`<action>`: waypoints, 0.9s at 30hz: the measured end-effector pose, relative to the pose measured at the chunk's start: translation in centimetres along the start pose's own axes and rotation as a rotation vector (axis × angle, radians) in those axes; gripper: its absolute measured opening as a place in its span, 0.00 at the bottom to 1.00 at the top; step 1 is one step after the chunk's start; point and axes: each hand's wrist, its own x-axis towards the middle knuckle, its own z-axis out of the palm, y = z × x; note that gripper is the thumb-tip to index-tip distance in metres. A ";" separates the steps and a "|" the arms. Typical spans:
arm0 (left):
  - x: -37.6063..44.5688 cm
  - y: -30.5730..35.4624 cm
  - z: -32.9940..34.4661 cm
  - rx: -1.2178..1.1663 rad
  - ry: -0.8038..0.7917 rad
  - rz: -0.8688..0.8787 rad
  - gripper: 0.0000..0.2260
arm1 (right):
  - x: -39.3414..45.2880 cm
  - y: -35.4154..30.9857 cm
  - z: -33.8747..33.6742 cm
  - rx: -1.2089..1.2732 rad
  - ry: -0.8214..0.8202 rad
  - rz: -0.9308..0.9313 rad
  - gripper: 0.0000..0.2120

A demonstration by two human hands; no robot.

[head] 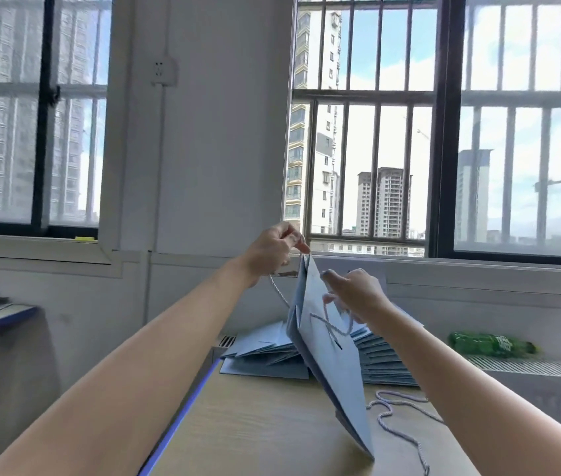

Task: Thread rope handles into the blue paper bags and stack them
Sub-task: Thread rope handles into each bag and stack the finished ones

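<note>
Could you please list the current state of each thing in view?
Held bag: raised, tilted, bottom corner on table.
Rope handle: threaded, looped on the bag's face.
Left hand: pinching the bag's top.
Right hand: gripping rope.
Loose rope: lying on table.
Bag stack: flat.
Green bottle: lying down.

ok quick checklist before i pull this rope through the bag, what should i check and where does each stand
1. Bag held steady: ok. The left hand pinches the top edge of the blue bag, whose bottom corner rests on the table.
2. Rope in hand: ok. The right hand holds the rope handle against the bag's face.
3. Rope free of tangles: not ok. It crosses over itself near the slot.
4. End knot: cannot tell.
5. Next rope ready: ok. A loose rope lies on the table.
6. Stacking room: ok. The stacked bags sit behind.
</note>
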 end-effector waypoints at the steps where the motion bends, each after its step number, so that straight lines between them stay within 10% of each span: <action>1: -0.1 0.0 0.1 -0.008 -0.022 0.006 0.09 | -0.1 -0.3 0.0 0.003 -0.002 -0.021 0.25; 8: 0.1 1.1 1.1 -0.049 -0.018 0.058 0.10 | 0.7 -1.9 -0.2 -0.209 0.010 -0.116 0.24; 17: 0.1 -2.7 -1.8 0.122 0.443 -0.235 0.13 | 1.3 -0.1 -3.4 -0.321 0.210 -0.121 0.22; 27: -0.9 -6.2 -3.6 0.392 0.452 -0.386 0.11 | 1.3 1.1 -4.1 -0.305 0.248 -0.071 0.19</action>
